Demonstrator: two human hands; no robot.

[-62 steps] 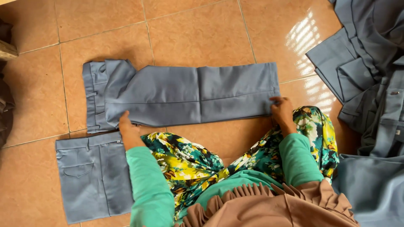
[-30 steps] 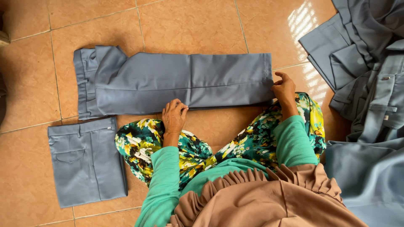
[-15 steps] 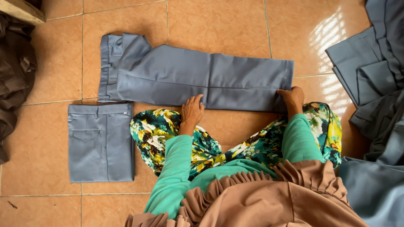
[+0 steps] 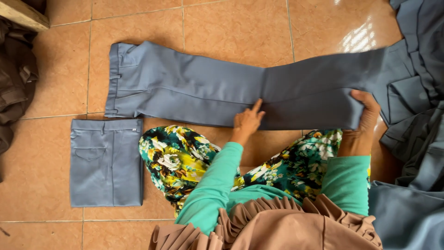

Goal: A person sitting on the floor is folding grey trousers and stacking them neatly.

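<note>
Grey trousers [image 4: 194, 90] lie flat on the tiled floor [image 4: 231, 28], left hand [image 4: 247, 121] presses open-fingered on the mid-leg crease, right hand [image 4: 365, 115] is closed on the lifted hem end at right — loose grip could skew the fold.

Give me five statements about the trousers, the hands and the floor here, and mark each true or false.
1. The right hand grips the leg end of the grey trousers and lifts it off the floor. True.
2. The left hand rests on the folded trousers. False: it presses near the middle of the long trousers.
3. The folded trousers lie beside the waistband end. True.
4. The tiled floor is blue. False: it is orange-brown.
5. A pile of grey garments lies on the person's right. True.
</note>
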